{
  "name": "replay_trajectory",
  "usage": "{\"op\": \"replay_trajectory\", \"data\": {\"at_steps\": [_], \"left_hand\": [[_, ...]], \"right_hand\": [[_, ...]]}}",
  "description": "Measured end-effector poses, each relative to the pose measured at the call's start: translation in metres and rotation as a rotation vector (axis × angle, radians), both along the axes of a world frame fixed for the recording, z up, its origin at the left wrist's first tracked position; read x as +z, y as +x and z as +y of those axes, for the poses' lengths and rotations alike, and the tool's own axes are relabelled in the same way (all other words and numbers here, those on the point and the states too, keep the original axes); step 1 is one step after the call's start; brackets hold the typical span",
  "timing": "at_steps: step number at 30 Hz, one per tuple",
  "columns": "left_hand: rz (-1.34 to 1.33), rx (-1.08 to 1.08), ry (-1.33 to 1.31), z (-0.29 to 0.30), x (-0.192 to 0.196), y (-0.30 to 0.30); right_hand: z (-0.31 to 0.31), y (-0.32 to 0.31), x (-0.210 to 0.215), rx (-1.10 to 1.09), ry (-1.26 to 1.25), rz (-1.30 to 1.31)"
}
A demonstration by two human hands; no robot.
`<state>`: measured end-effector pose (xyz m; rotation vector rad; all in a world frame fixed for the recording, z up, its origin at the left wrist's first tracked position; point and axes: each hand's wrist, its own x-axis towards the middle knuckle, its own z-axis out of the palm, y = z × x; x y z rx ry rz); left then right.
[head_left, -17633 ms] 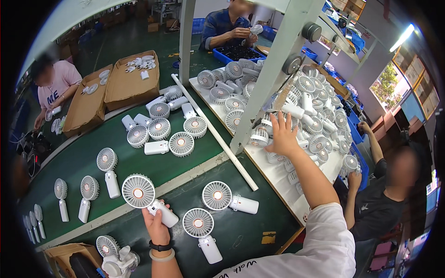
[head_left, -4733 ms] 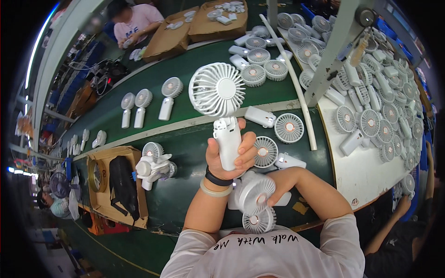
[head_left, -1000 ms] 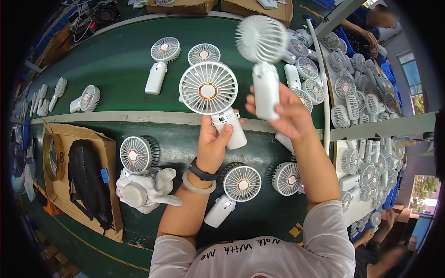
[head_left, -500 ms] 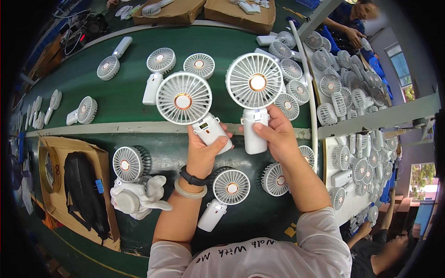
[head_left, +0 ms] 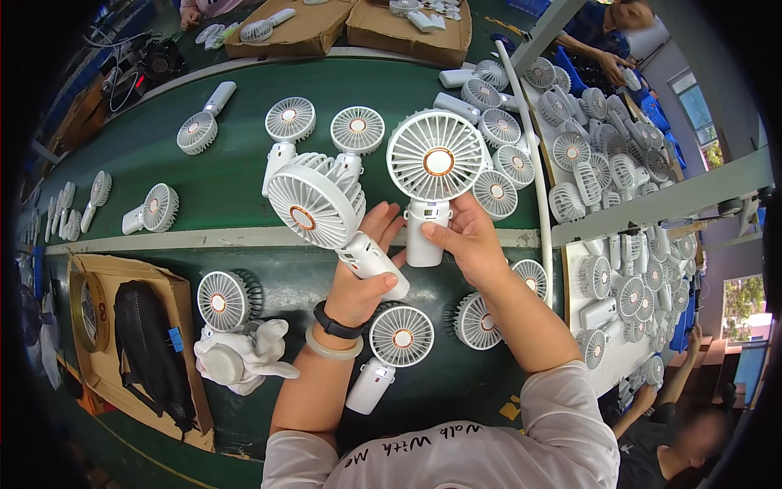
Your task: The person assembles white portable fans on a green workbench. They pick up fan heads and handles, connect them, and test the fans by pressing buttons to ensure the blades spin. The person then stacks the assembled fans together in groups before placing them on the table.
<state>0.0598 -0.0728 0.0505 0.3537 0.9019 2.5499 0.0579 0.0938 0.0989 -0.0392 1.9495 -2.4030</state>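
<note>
My left hand (head_left: 358, 285) is closed round the handle of a white handheld fan (head_left: 314, 208), thumb on its front and fingertips partly lifted behind. That fan's round head leans to the left and shows its side. My right hand (head_left: 468, 240) grips a second white handheld fan (head_left: 436, 155) upright, with the thumb across the front of its handle. A small display glows at the top of this handle. Below my hands, another handheld fan (head_left: 401, 336) lies on the dark green bench (head_left: 318, 407). Two more fans lie by my right forearm, one being a handheld fan (head_left: 476, 322).
Several fans lie on the green belt (head_left: 236, 179) beyond, one being a handheld fan (head_left: 198, 133). At left, a cardboard box (head_left: 183, 342) holds a black pouch and tape. A fan stands by white cloth (head_left: 265, 350). Fans crowd the right-hand shelves (head_left: 582, 326); co-workers sit nearby.
The left fan has tipped and turned sideways, with my left fingers loosened behind it. My right hand has come slightly lower and left with its fan, whose display is now lit.
</note>
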Motion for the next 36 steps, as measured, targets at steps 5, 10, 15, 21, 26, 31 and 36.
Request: {"op": "replay_trajectory", "data": {"at_steps": [5,10,15,21,26,31,36], "left_hand": [[-0.003,-0.026,0.007,0.0,0.003,0.001],[-0.006,-0.067,0.02,0.001,0.003,0.0],[-0.009,-0.096,-0.029,0.005,0.0,0.002],[-0.072,-0.345,0.378,-0.01,-0.007,-0.004],[-0.059,-0.433,0.444,-0.008,-0.01,-0.004],[-0.062,-0.468,0.463,-0.012,-0.01,-0.002],[-0.096,-0.467,0.487,-0.015,-0.012,-0.003]], "right_hand": [[0.0,0.0,-0.002,0.019,0.001,-0.007],[0.0,0.002,-0.002,0.005,0.014,-0.006],[0.004,0.004,-0.005,0.071,0.472,0.327],[0.081,-0.02,-0.012,-0.406,1.559,-0.03],[0.096,-0.029,-0.021,-0.323,1.504,-0.157],[0.111,0.05,0.018,-0.08,0.963,0.121],[0.106,0.161,0.053,0.557,0.767,0.182]]}}
